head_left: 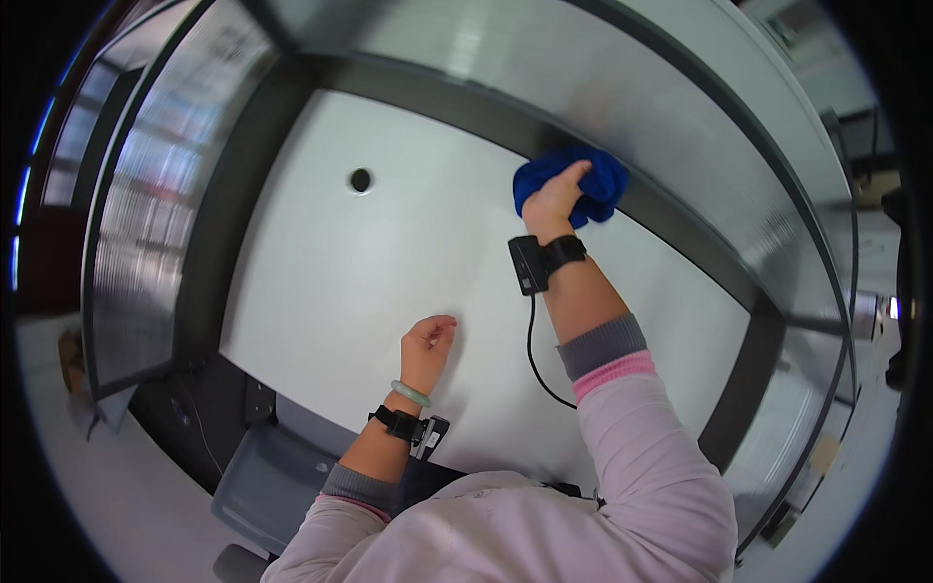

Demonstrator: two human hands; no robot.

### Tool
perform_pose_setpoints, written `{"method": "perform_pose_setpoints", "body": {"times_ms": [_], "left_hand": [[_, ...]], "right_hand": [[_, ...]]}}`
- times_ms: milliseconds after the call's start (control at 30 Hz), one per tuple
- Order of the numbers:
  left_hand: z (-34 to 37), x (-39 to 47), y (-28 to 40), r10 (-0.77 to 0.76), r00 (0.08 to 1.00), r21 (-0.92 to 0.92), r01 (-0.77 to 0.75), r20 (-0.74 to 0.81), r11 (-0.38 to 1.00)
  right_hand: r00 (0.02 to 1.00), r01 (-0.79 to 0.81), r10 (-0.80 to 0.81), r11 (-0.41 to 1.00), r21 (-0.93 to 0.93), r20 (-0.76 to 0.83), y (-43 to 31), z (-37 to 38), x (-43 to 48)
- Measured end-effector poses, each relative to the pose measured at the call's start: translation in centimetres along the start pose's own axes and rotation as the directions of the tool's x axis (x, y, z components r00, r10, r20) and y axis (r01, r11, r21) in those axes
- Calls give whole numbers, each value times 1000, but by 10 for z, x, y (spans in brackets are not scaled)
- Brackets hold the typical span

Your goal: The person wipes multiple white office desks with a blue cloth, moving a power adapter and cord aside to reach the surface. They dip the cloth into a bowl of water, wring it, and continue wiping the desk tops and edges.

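Observation:
My right hand presses a bunched blue cloth against the far edge of the white desk top, beside the grey partition frame. Its thumb lies over the cloth, while most of the fingers are hidden in the folds. Lower and to the left, my left hand is held over the near half of the desk with its fingers curled. Nothing can be seen in it. Each wrist wears a black strapped device, and a pale green bangle circles the left wrist.
Translucent ribbed partition panels in grey frames border the desk at the back and both sides. A round cable hole lies at the back left. A black cable hangs from the right wrist device. A grey chair stands at the near left.

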State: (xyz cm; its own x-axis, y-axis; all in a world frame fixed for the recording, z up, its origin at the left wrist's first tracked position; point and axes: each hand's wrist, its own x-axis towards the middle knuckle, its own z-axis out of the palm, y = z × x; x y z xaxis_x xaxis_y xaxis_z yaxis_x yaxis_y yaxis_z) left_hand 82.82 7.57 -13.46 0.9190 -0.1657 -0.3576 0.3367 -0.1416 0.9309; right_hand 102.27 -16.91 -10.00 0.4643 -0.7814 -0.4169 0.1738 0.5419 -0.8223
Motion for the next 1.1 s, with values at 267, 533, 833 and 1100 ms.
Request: {"method": "perform_pose_setpoints", "body": {"times_ms": [267, 533, 833, 1100], "left_hand": [[-8, -4, -11, -53, 977, 53, 65, -205, 996], [-17, -5, 2, 94, 959, 231, -31, -267, 972], [-16, -4, 8, 47, 990, 264, -10, -136, 965], [-15, -4, -4, 46, 987, 201, -14, -153, 979]], "right_hand": [[924, -351, 369, 923, -155, 104, 78, 108, 41], [807, 215, 85, 879, -425, 584, 91, 205, 49], [429, 519, 101, 786, -336, 898, 130, 114, -83], [175, 556, -317, 813, 172, 932, 58, 120, -151]]}}
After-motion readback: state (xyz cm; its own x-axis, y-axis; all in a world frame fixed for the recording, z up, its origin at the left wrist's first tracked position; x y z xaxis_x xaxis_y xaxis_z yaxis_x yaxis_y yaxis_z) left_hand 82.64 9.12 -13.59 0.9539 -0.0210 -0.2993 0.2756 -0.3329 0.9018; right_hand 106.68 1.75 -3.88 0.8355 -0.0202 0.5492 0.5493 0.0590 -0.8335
